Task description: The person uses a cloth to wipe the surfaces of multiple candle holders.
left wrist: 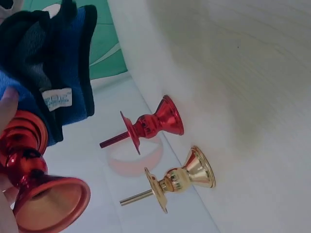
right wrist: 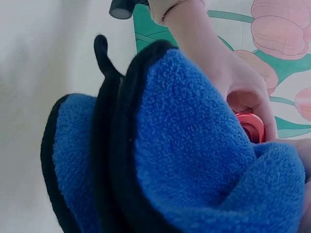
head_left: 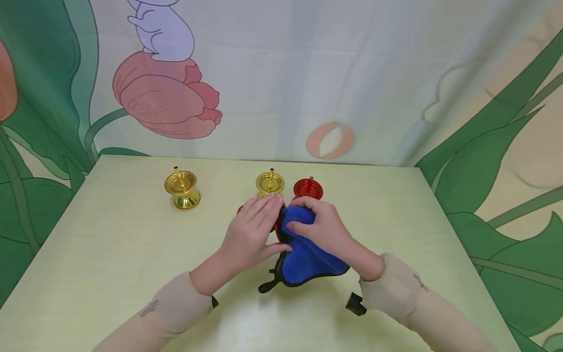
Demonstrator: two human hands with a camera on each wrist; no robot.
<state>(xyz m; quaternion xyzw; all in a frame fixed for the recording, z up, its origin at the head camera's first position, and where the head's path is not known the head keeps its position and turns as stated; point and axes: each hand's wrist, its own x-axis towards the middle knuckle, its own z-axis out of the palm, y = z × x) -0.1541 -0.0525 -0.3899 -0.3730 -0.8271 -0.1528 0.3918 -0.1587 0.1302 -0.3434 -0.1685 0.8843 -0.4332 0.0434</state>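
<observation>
Red stand [left wrist: 25,167] held above middle of bench [head_left: 88,264], tipped on its side; long axis runs crosswise, foot toward the left edge and slightly down, dish toward the right edge, against blue cloth [head_left: 308,264]. Left hand [head_left: 248,237] grips the stand, thumb spread from fingers; right hand [head_left: 327,230] pinches bunched cloth, black loop [head_left: 267,287] pointing toward the near edge. Gold stand [head_left: 184,189] upright near far left corner. Second gold stand [head_left: 269,184] and second red stand [head_left: 308,188] upright side by side near middle of far edge; hands and cloth partly block their feet in head view, left wrist view shows both whole. Patterned backdrop [head_left: 352,73] hangs just beyond. Cloth bears white tag [left wrist: 57,98], print too blurred to read; lettering on left sleeve [head_left: 180,303] likewise illegible
</observation>
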